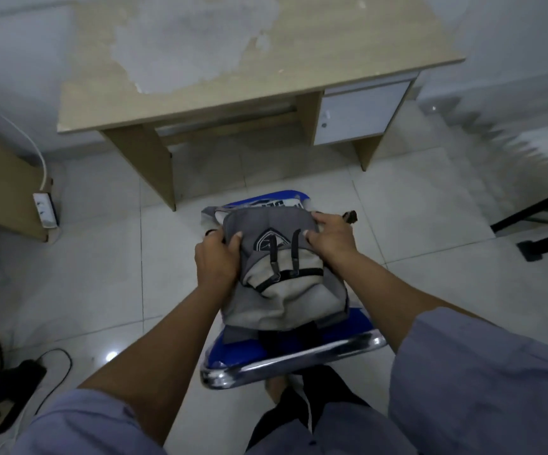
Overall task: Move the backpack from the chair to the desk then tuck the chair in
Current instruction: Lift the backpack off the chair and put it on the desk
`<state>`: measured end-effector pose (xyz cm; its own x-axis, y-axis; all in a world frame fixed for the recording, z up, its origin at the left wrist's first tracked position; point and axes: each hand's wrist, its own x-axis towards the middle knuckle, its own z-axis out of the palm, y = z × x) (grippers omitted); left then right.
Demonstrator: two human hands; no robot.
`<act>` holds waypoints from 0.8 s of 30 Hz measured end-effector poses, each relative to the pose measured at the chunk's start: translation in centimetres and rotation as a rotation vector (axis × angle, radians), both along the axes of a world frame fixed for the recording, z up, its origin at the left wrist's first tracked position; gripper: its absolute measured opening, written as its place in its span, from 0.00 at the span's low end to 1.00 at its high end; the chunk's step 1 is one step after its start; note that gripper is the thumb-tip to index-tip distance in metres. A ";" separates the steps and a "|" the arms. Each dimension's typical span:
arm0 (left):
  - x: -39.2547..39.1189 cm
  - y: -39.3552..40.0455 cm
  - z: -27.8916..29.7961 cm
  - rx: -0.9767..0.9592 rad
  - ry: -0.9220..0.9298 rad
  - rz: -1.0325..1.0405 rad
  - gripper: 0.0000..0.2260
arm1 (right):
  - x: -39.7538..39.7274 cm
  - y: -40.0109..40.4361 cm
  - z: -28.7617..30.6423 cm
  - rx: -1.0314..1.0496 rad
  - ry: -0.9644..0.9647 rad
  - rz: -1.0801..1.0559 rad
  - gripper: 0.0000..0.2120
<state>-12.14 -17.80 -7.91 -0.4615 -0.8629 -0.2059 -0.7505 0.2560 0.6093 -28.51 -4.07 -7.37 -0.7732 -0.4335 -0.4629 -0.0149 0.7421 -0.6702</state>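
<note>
A grey and beige backpack (282, 284) with black straps lies on the blue seat of a chair (292, 356) with a chrome back rail. My left hand (216, 261) grips the backpack's upper left side. My right hand (331, 239) grips its upper right side. The chair stands on the floor a short way in front of a light wooden desk (348, 57), whose top is worn and patchy. The backpack covers most of the seat.
The desk has a white drawer unit (361, 113) at its right. A wooden cabinet (0, 188) with a white power strip (45, 210) stands at the left. Black cables and a dark object (6, 379) lie bottom left. A black stand (542, 218) is at the right.
</note>
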 end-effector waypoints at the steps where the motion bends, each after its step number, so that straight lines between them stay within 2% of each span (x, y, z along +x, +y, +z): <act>1: -0.3 -0.1 1.1 -0.059 0.030 -0.014 0.17 | -0.1 0.0 1.0 -0.038 0.060 -0.022 0.21; 8: -5.0 -1.5 11.4 -0.398 0.275 -0.119 0.15 | -3.3 -0.8 10.1 -0.262 0.440 -0.052 0.24; 13: -9.9 -2.5 18.2 -0.592 0.347 -0.255 0.17 | -7.4 -0.8 16.5 -0.290 0.665 -0.052 0.24; 24: -25.1 2.5 25.0 -0.765 0.370 -0.272 0.19 | -22.8 4.5 23.6 -0.400 0.765 -0.015 0.23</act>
